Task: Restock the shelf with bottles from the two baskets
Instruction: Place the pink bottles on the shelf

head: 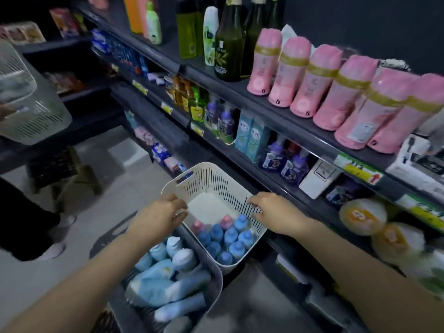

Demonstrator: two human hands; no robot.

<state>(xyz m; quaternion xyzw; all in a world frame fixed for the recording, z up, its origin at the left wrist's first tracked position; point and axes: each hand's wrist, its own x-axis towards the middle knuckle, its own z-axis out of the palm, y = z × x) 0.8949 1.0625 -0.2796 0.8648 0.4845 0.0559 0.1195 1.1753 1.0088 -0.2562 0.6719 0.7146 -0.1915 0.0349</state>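
1. My left hand (158, 216) and right hand (271, 211) each clasp a side rim of the white basket (216, 186).
2. It holds about ten blue-capped bottles (230, 241) and two pink ones (224, 221).
3. The second basket (217, 275), nearer me, holds about seven pale blue bottles (163, 277).
4. Seven pink bottles (310, 80) stand on the shelf (276, 121).

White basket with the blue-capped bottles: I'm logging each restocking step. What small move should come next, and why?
Probably set the white basket down steady. Both the left hand and the right hand grip its rims, so neither is free to lift a blue-capped bottle toward the shelf.
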